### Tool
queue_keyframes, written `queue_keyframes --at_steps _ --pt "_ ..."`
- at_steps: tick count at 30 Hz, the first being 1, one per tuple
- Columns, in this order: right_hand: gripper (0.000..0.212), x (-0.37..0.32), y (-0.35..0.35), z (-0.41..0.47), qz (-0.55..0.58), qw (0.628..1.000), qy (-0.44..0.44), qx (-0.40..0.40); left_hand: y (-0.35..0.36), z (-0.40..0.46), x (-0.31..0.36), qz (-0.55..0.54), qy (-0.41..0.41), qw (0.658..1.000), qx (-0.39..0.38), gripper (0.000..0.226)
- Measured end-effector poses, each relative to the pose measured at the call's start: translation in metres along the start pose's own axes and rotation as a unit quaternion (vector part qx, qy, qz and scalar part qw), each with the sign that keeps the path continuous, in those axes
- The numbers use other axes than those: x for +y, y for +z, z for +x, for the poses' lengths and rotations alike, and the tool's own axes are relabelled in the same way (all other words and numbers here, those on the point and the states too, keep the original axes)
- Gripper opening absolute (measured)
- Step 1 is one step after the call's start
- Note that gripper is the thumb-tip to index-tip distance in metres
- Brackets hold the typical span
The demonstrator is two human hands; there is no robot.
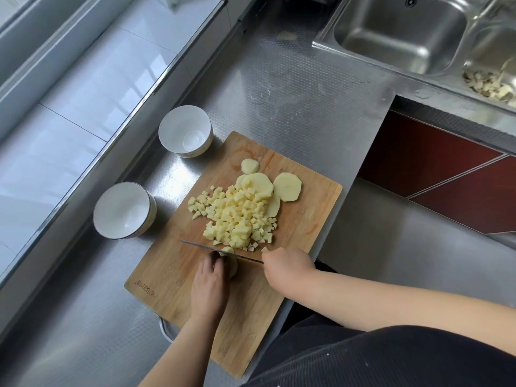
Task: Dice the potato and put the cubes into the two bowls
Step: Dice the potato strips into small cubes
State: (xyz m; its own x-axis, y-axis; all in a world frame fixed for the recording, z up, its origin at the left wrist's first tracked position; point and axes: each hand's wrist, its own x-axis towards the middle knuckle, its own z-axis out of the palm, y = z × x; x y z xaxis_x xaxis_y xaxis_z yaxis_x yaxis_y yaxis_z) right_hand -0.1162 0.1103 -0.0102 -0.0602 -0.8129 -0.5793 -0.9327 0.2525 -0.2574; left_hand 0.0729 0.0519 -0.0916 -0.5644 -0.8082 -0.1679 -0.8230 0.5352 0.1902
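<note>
A pile of pale yellow potato cubes lies in the middle of the wooden cutting board. Behind the pile are several round potato slices. My left hand holds down a potato piece at the board's near side, its fingers curled over it. My right hand grips the handle of a knife, whose blade stands edge-down across that piece. Two white bowls sit left of the board, one near and one farther back; both hold nothing.
The board lies on a steel counter and overhangs its front edge. A steel sink is at the back right, with peelings in the basin beside it. A tiled ledge runs along the left.
</note>
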Motion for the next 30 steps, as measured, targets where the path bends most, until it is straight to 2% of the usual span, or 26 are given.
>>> queue_keyframes --at_steps 8,13,17,22,30 --pt "0.025 0.014 0.003 0.008 0.077 0.996 0.045 -0.020 -0.005 -0.001 0.000 -0.035 -0.010 0.999 0.001 0.034" --pt "0.026 0.012 0.003 0.001 0.067 0.998 0.010 0.018 -0.007 -0.003 -0.006 -0.051 -0.003 0.997 0.050 0.030" --pt "0.024 0.004 -0.003 -0.007 0.048 0.998 -0.017 0.041 -0.008 -0.005 -0.006 -0.049 -0.003 0.998 0.047 0.029" --pt "0.017 -0.004 -0.006 -0.015 0.033 0.999 -0.024 0.009 -0.008 -0.004 -0.004 -0.056 -0.020 0.996 0.062 0.023" --pt "0.019 -0.005 -0.002 -0.011 0.021 0.999 0.020 -0.033 -0.004 -0.003 -0.007 -0.049 0.013 0.997 0.066 0.029"
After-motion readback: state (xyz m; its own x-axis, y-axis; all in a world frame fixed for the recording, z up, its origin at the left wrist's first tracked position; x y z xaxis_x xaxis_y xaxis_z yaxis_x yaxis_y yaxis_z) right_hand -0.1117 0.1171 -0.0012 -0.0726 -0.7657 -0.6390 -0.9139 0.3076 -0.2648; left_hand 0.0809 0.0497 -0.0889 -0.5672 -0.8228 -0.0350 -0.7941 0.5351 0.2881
